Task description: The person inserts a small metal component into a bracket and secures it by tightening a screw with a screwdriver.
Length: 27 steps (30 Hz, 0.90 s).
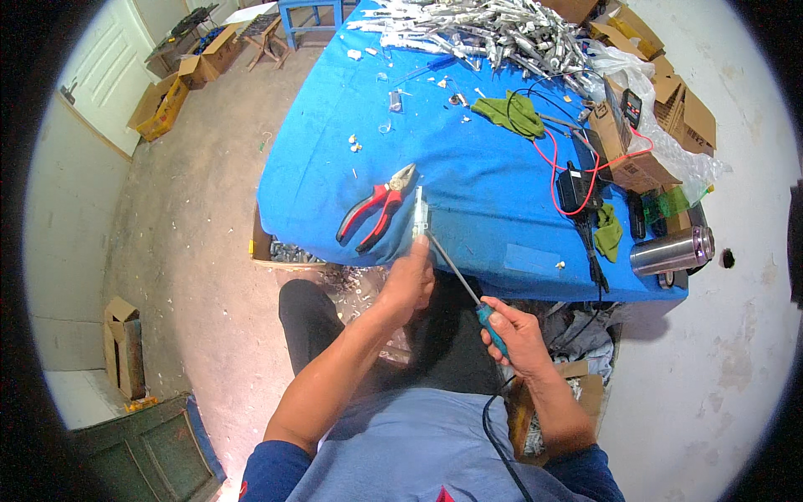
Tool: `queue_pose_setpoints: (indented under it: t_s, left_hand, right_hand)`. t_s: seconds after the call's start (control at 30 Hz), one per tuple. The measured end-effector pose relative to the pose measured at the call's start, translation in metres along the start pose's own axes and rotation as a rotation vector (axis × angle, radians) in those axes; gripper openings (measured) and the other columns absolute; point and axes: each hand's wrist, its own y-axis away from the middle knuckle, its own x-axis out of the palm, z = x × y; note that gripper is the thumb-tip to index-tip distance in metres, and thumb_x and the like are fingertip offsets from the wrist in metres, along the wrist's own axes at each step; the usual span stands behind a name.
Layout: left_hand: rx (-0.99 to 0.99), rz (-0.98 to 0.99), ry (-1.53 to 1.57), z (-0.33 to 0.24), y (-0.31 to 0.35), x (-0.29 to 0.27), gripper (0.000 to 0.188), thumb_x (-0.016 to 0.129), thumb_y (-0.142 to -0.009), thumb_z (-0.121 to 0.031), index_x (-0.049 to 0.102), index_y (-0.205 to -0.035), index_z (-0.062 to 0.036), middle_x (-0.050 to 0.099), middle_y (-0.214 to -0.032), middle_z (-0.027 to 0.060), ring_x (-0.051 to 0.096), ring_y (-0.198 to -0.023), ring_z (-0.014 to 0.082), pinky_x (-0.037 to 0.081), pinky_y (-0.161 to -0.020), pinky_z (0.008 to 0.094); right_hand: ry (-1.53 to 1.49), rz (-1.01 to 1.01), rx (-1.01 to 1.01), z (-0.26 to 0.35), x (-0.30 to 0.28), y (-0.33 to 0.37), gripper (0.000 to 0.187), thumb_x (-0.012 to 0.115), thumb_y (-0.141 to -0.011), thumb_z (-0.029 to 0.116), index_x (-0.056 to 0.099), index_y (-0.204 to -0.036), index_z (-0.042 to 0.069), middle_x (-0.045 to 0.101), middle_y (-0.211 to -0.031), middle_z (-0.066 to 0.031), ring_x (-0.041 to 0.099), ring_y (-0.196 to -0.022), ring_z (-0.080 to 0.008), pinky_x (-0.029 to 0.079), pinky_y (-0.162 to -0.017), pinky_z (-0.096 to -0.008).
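Observation:
At the near edge of the blue-covered table (318,142), my left hand (408,280) is closed around the lower end of a slim white and silver part (420,209). My right hand (516,335) grips the teal handle of a screwdriver (456,269). Its long shaft slants up to the left, and the tip meets or lies very near the part just above my left fingers; exact contact is too small to tell. Left of the part lie pliers (378,207) with red and black handles, jaws pointing away from me.
A pile of similar silver parts (502,33) covers the table's far end. On the right are a green cloth (514,115), a black power adapter (579,188) with red wires and a steel flask (672,251). An open box of small pieces (284,251) stands below the left edge.

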Motion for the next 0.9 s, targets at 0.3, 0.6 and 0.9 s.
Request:
queue_pose_setpoints:
  t_s: [0.3,0.6,0.9]
  left_hand:
    - [-0.027,0.010,0.066,0.006,0.000,-0.010,0.064,0.043,-0.092,-0.073,0.032,-0.060,-0.0189,0.027,-0.051,-0.0038,0.023,-0.042,0.0108,0.017,-0.041,0.0276]
    - [0.003,-0.052,-0.001,0.004,0.005,-0.002,0.066,0.038,-0.093,-0.073,0.031,-0.057,-0.0180,0.027,-0.050,-0.0038,0.023,-0.041,0.0111,0.016,-0.041,0.0285]
    - [0.006,-0.067,-0.002,0.000,0.006,-0.001,0.066,0.035,-0.094,-0.073,0.031,-0.058,-0.0184,0.028,-0.051,-0.0039,0.022,-0.041,0.0113,0.017,-0.042,0.0284]
  right_hand:
    - [0.043,0.228,-0.233,-0.002,-0.026,-0.003,0.056,0.066,-0.092,0.020,0.047,-0.144,0.006,0.065,-0.105,-0.0143,0.064,-0.079,-0.0139,0.055,-0.071,-0.0280]
    - [0.157,0.091,-0.071,0.007,-0.010,0.002,0.048,0.059,-0.097,0.016,0.048,-0.143,0.006,0.065,-0.091,-0.0073,0.057,-0.062,-0.0077,0.041,-0.045,-0.0192]
    - [0.895,-0.119,-0.654,0.014,-0.003,0.000,0.042,0.063,-0.091,0.015,0.059,-0.133,0.009,0.068,-0.085,-0.0148,0.067,-0.073,-0.0197,0.052,-0.067,-0.0325]
